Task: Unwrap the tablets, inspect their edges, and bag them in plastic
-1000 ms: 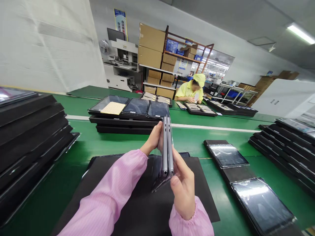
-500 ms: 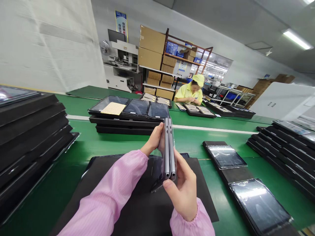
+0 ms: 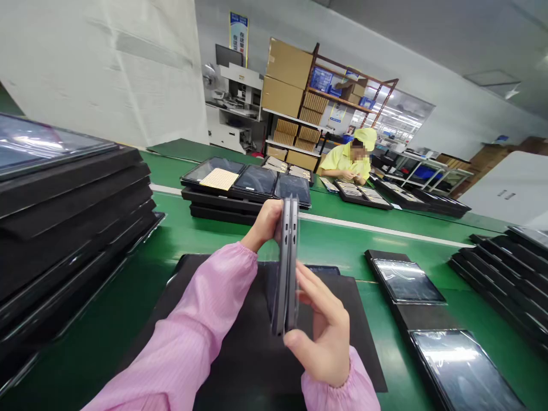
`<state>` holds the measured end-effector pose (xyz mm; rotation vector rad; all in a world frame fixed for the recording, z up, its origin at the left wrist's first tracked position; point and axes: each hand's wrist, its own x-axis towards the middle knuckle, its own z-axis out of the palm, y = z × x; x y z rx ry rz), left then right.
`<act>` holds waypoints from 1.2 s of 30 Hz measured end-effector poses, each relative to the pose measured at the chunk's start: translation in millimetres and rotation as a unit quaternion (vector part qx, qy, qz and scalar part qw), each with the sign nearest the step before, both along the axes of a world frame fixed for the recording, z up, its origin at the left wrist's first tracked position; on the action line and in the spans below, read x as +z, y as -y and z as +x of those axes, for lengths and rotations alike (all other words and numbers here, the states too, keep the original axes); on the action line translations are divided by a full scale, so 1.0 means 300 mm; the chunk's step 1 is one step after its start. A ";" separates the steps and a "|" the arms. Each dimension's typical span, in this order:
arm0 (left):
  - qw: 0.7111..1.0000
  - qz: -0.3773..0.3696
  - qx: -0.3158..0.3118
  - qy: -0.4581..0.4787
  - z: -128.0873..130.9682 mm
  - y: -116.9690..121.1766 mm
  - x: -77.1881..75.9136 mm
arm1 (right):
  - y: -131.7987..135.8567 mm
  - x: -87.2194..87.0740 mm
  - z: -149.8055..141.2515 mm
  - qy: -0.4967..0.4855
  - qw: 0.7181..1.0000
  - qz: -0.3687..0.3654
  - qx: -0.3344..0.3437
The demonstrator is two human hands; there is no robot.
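I hold two grey tablets (image 3: pixel 286 268) pressed flat together and stood on edge, their thin sides toward me, above a black foam mat (image 3: pixel 240 354). My left hand (image 3: pixel 266 221) grips their far upper end, fingers wrapped round the left face. My right hand (image 3: pixel 323 331) cups the near lower end, thumb under the bottom corner and fingers laid along the right face. Both sleeves are pink. A clear film shows faintly along the left side of the tablets.
Tall stack of black trays (image 3: pixel 64 217) at left. Trays with dark tablets (image 3: pixel 252 185) ahead. More screen trays (image 3: pixel 406 279) at right, and a stack (image 3: pixel 509 262) far right. A person in yellow (image 3: pixel 351 162) works at the far bench; shelves with cartons (image 3: pixel 295 91) behind.
The view has swung left and the tablets now stand more upright. My right hand has slid lower, fingers more spread along the right face. The hanging clear film is less visible.
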<state>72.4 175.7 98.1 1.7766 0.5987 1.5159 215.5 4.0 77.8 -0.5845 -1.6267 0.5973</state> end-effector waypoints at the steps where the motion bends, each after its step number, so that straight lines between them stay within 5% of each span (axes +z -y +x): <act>1: 1.000 0.000 0.000 0.013 0.003 0.006 0.002 | -0.001 0.003 0.003 -0.004 1.000 0.000 -0.006; 30: 0.997 0.023 -0.064 0.048 0.029 0.019 0.020 | 0.049 0.031 0.012 0.045 0.997 -0.039 -0.055; 36: 0.998 0.015 -0.032 0.055 0.032 0.021 0.010 | 0.046 0.015 0.001 0.028 0.996 -0.063 -0.062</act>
